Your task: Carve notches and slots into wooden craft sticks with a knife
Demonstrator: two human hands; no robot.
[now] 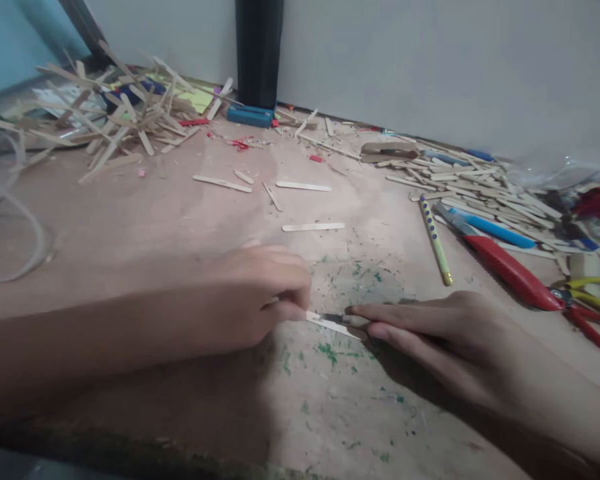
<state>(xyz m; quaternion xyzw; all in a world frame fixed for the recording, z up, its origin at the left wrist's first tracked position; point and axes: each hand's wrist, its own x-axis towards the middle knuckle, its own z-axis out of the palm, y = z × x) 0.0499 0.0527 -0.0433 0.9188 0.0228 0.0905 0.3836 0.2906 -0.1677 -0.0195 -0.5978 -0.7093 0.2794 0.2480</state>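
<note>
At the middle of the table, my left hand pinches one end of a popsicle stick, which lies slanted with its far end toward my right hand. My right hand grips a small craft knife between thumb and fingers. Its short blade points left and rests at or just above the stick, close to my left fingertips. Whether the blade touches the wood I cannot tell. Green shavings are scattered on the table around the stick.
Loose popsicle sticks lie ahead, with heaps at back left and right. On the right are a dotted pencil, a blue pen, a red-handled tool and pliers. A dark post stands behind.
</note>
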